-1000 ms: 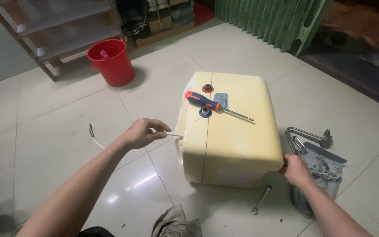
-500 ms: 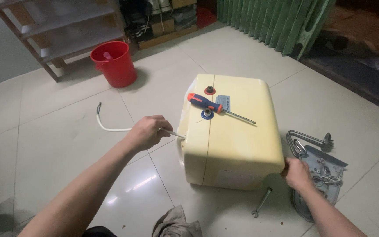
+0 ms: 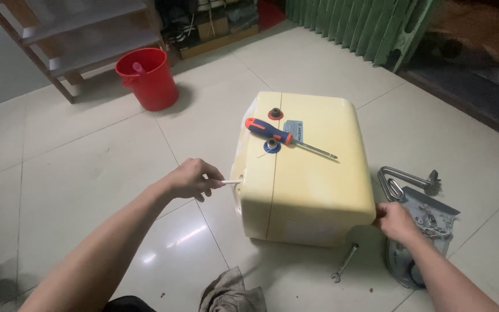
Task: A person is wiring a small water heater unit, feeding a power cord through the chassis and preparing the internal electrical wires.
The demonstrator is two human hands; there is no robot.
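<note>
A pale yellow boxy tank [image 3: 313,173] lies on the tiled floor. On its top face rests a screwdriver [image 3: 287,137] with a red and blue handle, beside a red port and a blue port. My left hand [image 3: 193,179] is at the tank's left side and pinches a thin white cable [image 3: 231,182] right where it enters the casing. My right hand [image 3: 398,222] presses against the tank's lower right corner; whether its fingers curl around the edge is hidden.
A red bucket [image 3: 147,79] stands at the back left by a wooden shelf frame. A bent metal heating element [image 3: 406,178] and a grey metal plate [image 3: 424,228] lie right of the tank. A small wrench [image 3: 345,263] and a rag [image 3: 230,293] lie near me.
The loose white cable that trailed across the floor to the left is no longer seen; only a short stub shows between my left hand and the tank. My right hand stayed at the corner.
</note>
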